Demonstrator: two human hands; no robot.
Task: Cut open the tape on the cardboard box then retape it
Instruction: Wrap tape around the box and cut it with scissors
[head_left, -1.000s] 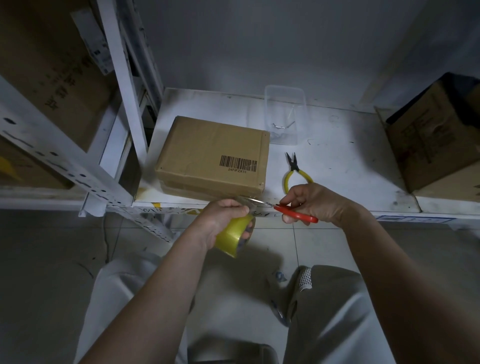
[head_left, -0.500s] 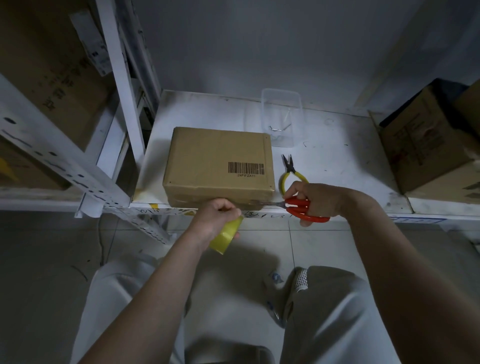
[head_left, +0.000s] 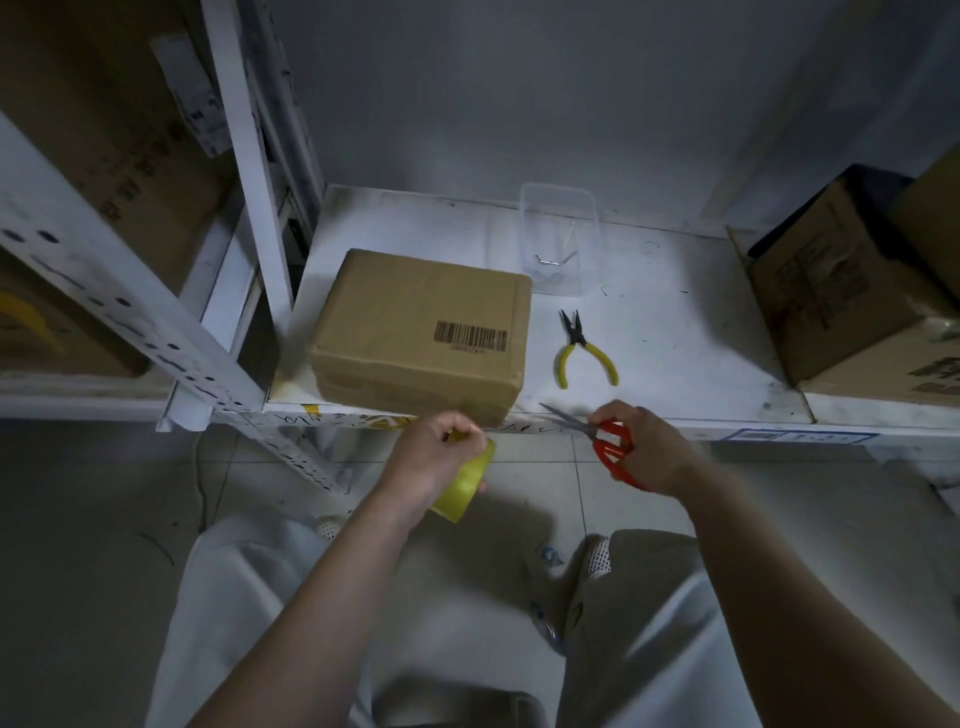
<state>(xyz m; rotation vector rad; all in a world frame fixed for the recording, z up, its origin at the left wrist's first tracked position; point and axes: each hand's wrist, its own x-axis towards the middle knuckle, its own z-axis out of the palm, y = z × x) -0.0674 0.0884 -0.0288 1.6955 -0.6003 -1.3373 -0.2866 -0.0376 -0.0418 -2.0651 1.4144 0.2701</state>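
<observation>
A white shelf (head_left: 675, 332) carries the cardboard box (head_left: 421, 332), closed and barcode up, at its front left edge. Right of the box lie yellow-handled pliers (head_left: 584, 356); behind these stands a clear plastic tub (head_left: 560, 234). Just in front of the box, the left hand (head_left: 434, 457) is curled around a yellow tape roll (head_left: 465, 483). The right hand (head_left: 641, 447) grips red-handled scissors (head_left: 605, 439), blades pointing toward the box's near right corner.

The white shelf (head_left: 675, 332) lies bare at 3 o'clock of the cardboard box (head_left: 421, 332), apart from yellow-handled pliers (head_left: 584, 356) just beside it and a clear tub (head_left: 558, 244) at 1 o'clock. A white upright post (head_left: 249, 171) blocks 9 o'clock, and larger cartons (head_left: 831, 280) close the far right.
</observation>
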